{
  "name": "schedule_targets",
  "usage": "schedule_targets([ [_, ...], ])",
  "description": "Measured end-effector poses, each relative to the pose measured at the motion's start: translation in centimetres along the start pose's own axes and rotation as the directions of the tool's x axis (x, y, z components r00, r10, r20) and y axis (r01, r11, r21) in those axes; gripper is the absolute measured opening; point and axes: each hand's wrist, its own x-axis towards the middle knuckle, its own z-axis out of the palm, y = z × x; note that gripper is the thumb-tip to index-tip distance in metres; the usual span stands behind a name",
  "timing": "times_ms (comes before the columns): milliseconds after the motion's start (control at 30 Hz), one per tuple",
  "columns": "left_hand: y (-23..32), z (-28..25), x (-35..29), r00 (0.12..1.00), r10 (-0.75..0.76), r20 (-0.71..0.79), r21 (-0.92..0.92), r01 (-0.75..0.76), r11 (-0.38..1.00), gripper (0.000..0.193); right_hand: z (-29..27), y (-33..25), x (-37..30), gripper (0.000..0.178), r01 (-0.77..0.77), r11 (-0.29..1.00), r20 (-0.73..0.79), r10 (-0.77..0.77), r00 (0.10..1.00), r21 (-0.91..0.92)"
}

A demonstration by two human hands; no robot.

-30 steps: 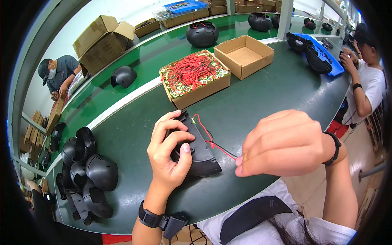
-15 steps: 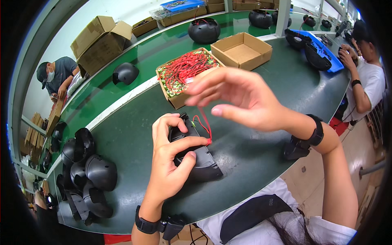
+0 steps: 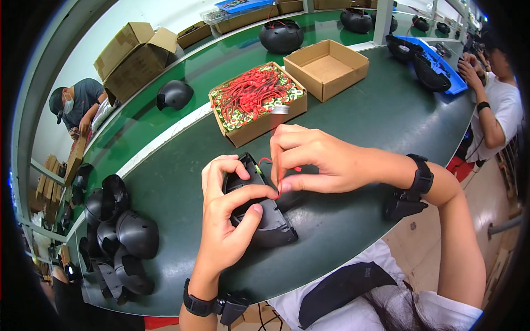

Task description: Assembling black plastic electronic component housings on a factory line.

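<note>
My left hand (image 3: 223, 212) grips a black plastic shell (image 3: 272, 225), its open side up, on the green table. Its thumb and fingers clamp over the shell's edge, the index tip beside a red wire (image 3: 265, 161) that comes from inside. My right hand (image 3: 323, 160) is closed in a pinch on the red wire near that fingertip. A small red connector (image 3: 298, 169) shows by its fingers. Just above the right knuckles is a small pale silvery piece (image 3: 280, 110), too blurred to name. Beyond the hands stands a cardboard box (image 3: 270, 125) packed with red-wired green-and-white cells.
Several black shells (image 3: 135, 234) are piled at the left. A shallow open carton (image 3: 326, 83) stands behind the box of cells. Across a white divider, more dark shells (image 3: 281, 37) sit on a green surface. A blue tray (image 3: 455, 83) and a co-worker (image 3: 497, 110) are at the right.
My right hand has come down from above the shell and closed on the red wire. The left hand keeps its grip. The view has shifted slightly.
</note>
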Motion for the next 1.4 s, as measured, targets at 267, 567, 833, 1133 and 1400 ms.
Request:
schedule_targets([
  [267,0.2,0.1,0.3,0.999,0.024,0.022,0.065,-0.025,0.998,0.023,-2.6,2.2,-1.3,0.03,-0.085,0.996,-0.182,0.082,0.98,-0.005],
  [567,0.4,0.5,0.4,0.993,0.115,0.003,0.181,-0.113,0.977,0.021,-2.7,-4.8,-0.2,0.014,0.081,0.924,-0.089,-0.123,0.988,-0.374],
  [833,0.3,0.5,0.3,0.992,0.124,-0.018,0.2,-0.118,0.973,0.021,-1.7,-4.8,0.3,0.016,-0.018,0.999,0.015,0.017,1.0,0.045],
  [1133,0.0,1.4,-0.3,0.978,0.173,-0.116,0.047,-0.169,0.984,0.023,0.1,-3.9,3.3,0.013,0.24,0.886,-0.101,-0.302,0.948,-0.396],
  [1400,0.2,0.9,-0.2,0.987,0.161,0.003,0.146,-0.16,0.976,0.025,-1.7,-4.5,3.5,0.036,0.202,0.898,-0.156,-0.281,0.947,-0.392],
])
